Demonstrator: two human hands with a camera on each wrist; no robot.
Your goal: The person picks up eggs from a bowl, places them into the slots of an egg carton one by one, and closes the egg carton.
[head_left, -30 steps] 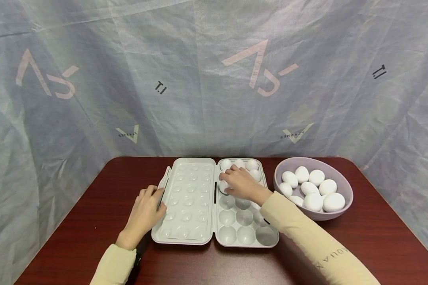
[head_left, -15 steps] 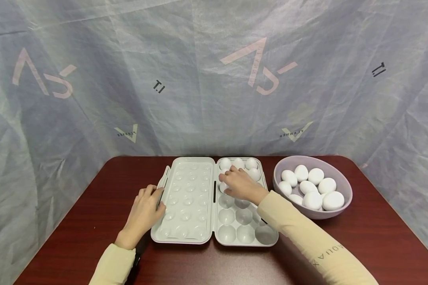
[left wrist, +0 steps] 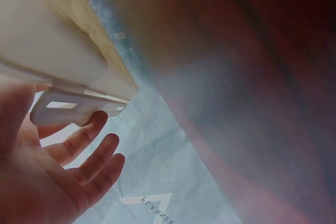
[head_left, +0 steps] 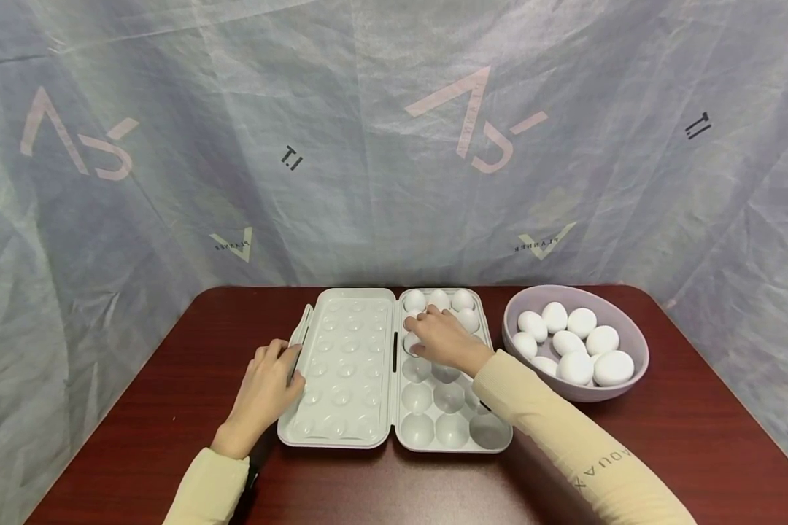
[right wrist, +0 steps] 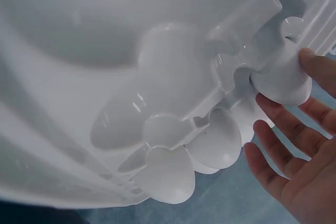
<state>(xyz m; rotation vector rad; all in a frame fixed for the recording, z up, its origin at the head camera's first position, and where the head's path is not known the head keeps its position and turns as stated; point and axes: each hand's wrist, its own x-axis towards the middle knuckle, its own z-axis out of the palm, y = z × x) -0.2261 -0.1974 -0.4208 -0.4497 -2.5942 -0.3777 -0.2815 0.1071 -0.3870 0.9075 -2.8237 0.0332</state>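
Note:
A white plastic egg container lies opened flat, its lid [head_left: 344,343] on the left and its cupped tray [head_left: 452,429] on the right. My left hand [head_left: 263,383] holds the latch flap [left wrist: 68,109] along the lid's outer edge, index fingertip against it and the other fingers loose. Over the tray, my right hand [head_left: 445,339] pinches a white egg [right wrist: 286,80] between thumb and fingers; this egg sits in a cup of the third row, left column. More eggs [head_left: 438,300] fill the far rows, partly hidden by the hand. The near cups hold none.
A lilac bowl [head_left: 638,364] of several white eggs [head_left: 575,367] stands right of the tray, close beside the right forearm. The dark red table [head_left: 144,408] ends at a grey fabric backdrop [head_left: 368,182].
Both hands hold nearly the same place. The head view has shifted very slightly.

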